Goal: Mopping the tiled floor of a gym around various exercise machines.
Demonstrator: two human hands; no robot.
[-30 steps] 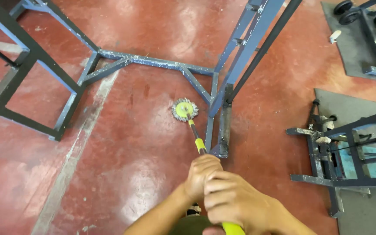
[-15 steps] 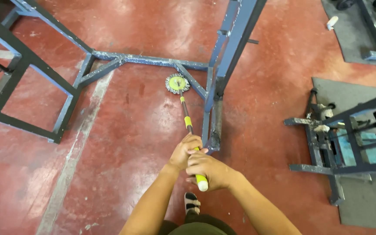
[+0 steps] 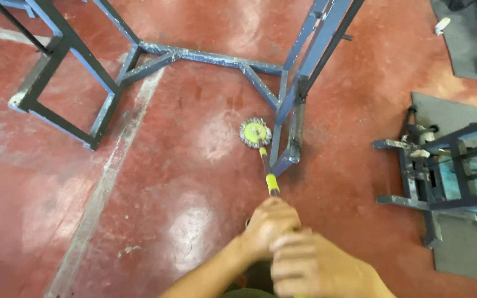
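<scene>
Gripping the mop pole [image 3: 267, 174], your left hand [image 3: 267, 225] and right hand [image 3: 310, 264] are both closed around it. The mop head [image 3: 255, 133] sits on the red floor [image 3: 183, 165], just beside the blue frame [image 3: 289, 118]; it could snag there. Another rack [image 3: 437, 171] stands well right.

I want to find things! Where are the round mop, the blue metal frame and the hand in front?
round mop [image 3: 255, 133], head view, on its yellow middle.
blue metal frame [image 3: 211, 57], head view, on its floor bar.
left hand [image 3: 270, 223], head view, on its knuckles, gripping the mop's pole.
</scene>
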